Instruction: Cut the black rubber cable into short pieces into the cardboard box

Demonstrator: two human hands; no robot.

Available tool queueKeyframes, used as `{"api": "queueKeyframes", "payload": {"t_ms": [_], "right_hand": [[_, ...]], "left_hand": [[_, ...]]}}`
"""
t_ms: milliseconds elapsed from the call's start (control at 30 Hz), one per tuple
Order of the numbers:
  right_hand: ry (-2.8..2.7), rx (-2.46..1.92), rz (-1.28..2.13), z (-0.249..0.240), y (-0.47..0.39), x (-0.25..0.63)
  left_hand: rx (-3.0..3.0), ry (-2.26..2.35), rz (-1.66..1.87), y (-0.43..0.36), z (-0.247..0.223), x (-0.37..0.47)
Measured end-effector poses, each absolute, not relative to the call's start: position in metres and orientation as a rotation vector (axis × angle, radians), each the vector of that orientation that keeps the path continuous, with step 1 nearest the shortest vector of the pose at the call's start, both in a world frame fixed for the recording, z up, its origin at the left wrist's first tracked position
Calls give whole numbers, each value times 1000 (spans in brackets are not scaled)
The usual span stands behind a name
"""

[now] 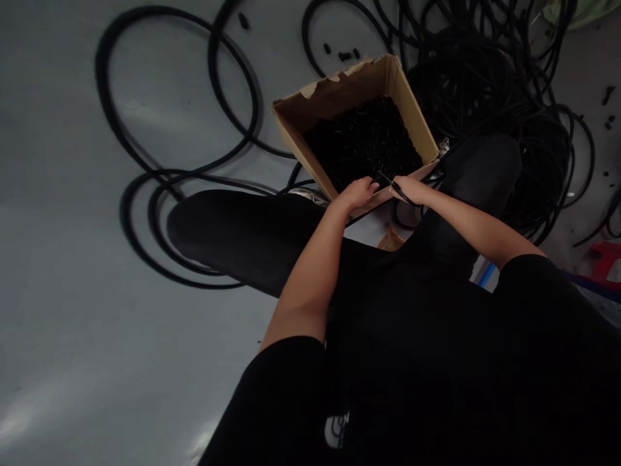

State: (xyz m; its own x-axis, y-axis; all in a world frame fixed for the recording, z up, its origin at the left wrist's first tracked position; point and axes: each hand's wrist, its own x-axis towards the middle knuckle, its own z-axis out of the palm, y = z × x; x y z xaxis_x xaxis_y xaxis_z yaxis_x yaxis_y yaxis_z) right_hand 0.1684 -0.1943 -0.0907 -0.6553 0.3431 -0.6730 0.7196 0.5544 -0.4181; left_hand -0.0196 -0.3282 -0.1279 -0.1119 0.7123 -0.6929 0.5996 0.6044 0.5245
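Observation:
An open cardboard box (422,133) stands between my knees with many small black pieces (363,139) in it. At the box's near edge, my left hand (359,193) is closed on a dark length that looks like black tube (378,180). Just to its right, my right hand (410,189) grips scissors (398,188) by their dark handles. The blades point left toward my left hand, over the box's near rim. Fine detail between the fingertips is too small and dark to make out.
Large loops of black tube (104,84) lie on the grey floor at the left. A tangled heap of black tube (538,139) sits beyond my right knee. Small black pieces (243,21) are scattered around, and a red object (605,262) lies at the far right.

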Motion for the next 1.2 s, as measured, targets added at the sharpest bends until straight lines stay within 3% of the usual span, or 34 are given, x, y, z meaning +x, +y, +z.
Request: {"api": "queueKeyframes", "payload": {"t_ms": [200, 367, 900, 1200], "right_hand": [[2005, 1020, -1235, -94, -192, 172], [1959, 899, -1366, -94, -196, 174], [2028, 766, -1386, -94, -196, 174], [2250, 817, -1113, -98, -200, 170]], "left_hand": [[1060, 1832, 164, -328, -138, -23], [1115, 1803, 171, -328, -149, -23], [1180, 1687, 219, -327, -142, -14], [1119, 1769, 197, -325, -138, -16]]}}
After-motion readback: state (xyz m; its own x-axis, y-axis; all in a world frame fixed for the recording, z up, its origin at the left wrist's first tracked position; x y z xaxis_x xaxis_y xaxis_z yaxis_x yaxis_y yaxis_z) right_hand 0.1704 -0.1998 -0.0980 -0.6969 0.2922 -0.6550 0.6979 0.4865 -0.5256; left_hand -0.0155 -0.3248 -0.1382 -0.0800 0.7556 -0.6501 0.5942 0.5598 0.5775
